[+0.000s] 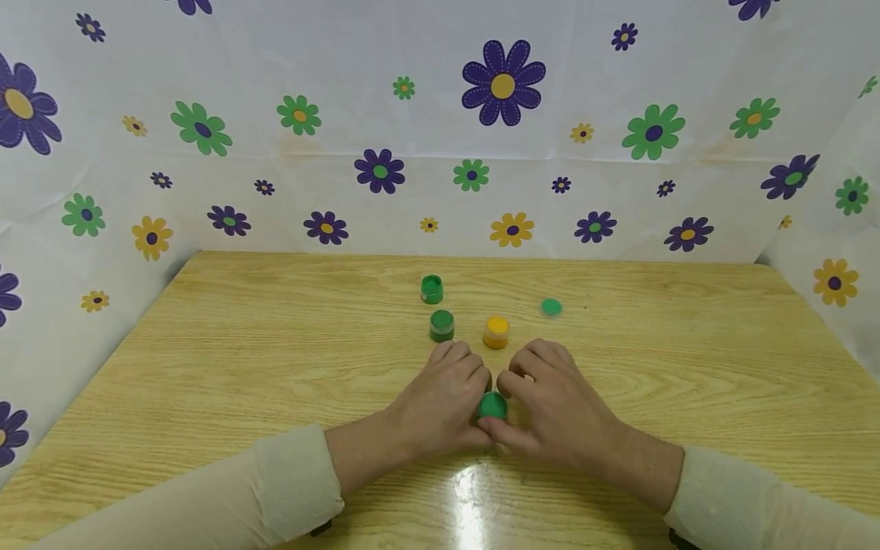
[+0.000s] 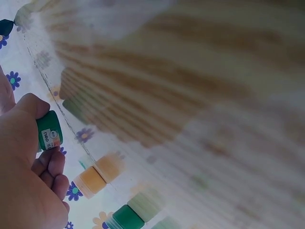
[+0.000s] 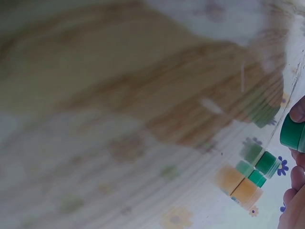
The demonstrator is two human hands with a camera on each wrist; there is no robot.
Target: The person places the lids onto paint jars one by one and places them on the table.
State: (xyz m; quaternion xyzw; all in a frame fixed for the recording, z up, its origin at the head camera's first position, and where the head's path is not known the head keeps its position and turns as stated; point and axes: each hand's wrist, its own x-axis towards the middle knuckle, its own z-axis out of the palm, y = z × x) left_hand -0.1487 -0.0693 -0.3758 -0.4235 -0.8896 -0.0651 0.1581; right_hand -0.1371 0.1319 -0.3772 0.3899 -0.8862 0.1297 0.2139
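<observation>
A small green paint jar is between both hands near the front of the table. My left hand grips its left side; in the left wrist view the thumb and fingers close around the labelled jar. My right hand pinches the same jar from the right, its thumb at the near edge of the top and its fingers curled on the far side. The right wrist view shows part of the jar at the frame's edge, between thumb and fingers.
Beyond the hands stand a yellow paint jar and a green jar. Farther back is another green jar, its top apparently uncovered. A loose green lid lies to the right. A flowered cloth hangs behind the wooden table.
</observation>
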